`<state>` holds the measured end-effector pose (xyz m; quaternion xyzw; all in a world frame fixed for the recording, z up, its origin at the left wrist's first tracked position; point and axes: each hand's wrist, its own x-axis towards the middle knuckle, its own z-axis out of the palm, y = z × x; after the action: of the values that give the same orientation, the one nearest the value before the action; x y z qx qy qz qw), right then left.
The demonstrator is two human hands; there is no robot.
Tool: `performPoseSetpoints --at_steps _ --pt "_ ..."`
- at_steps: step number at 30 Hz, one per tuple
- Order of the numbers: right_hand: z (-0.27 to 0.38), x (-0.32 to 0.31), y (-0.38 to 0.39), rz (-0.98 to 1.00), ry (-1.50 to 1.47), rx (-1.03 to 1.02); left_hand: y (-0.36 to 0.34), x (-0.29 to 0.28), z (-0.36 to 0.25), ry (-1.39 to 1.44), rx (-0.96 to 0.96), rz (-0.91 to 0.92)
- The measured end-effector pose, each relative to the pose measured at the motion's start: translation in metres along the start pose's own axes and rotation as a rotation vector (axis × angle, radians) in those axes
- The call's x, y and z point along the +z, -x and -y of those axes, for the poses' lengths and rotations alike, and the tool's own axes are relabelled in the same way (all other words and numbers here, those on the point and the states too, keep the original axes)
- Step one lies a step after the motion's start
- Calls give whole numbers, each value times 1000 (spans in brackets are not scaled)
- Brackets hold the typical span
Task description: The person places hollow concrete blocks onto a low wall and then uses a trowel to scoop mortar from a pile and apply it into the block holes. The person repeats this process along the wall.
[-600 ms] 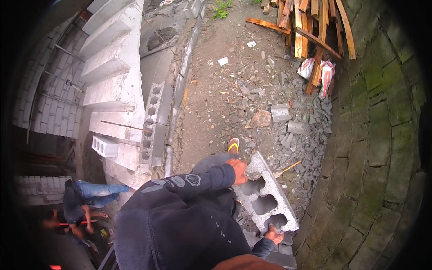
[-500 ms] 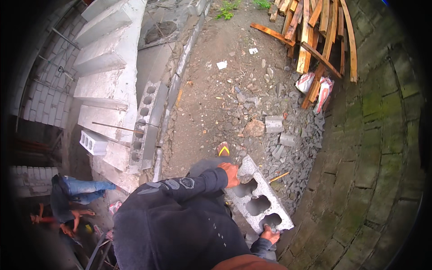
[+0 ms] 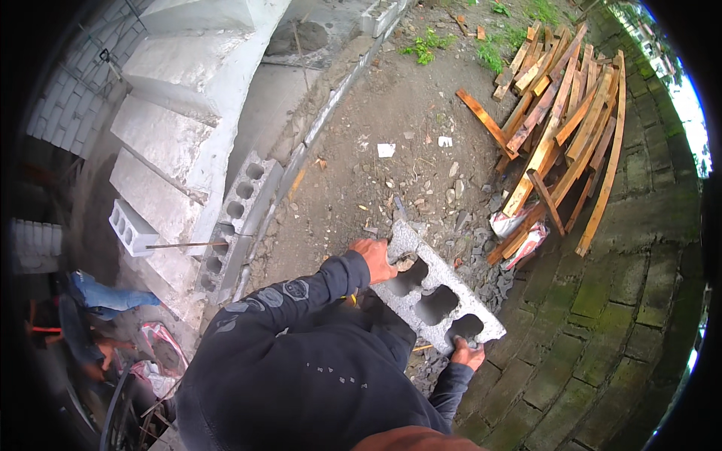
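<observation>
Both of my hands hold a grey hollow concrete block (image 3: 415,314) in front of my body. My left hand (image 3: 373,260) grips its upper-left end, with the fingers curled at the edge beside an opening. At the lower-right end, my right hand (image 3: 467,355) is closed round the block by the last hole. The block is tilted with its row of openings facing up toward the camera. Gravel and broken rubble (image 3: 485,282) lie on the ground beyond it, and a yellow sandal strap peeks out beneath my left forearm.
White concrete steps (image 3: 162,128) rise at left, with hollow blocks (image 3: 256,189) along their side. A co-worker in jeans (image 3: 113,299) bends at lower left. Loose timber (image 3: 599,150) and sacks (image 3: 526,254) lie at right against a mossy block wall (image 3: 602,346). Dirt ground (image 3: 361,165) stretches ahead.
The block in my hands has risen in view, away from my body, with both hands still on it. The view has turned, bringing more of the timber pile and wall top into sight.
</observation>
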<state>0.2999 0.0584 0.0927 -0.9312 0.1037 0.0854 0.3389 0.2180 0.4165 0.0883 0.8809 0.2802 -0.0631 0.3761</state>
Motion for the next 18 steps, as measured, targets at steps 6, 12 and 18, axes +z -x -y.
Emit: performPoseSetpoints --at_steps 6,12,18 --pt "174 74 -139 -13 232 -265 -131 -73 26 101 -126 -82" --pt "354 194 -289 181 372 -334 -306 -165 54 106 -322 -123" --pt "539 312 -418 461 435 -481 -454 -282 66 186 -532 -174"
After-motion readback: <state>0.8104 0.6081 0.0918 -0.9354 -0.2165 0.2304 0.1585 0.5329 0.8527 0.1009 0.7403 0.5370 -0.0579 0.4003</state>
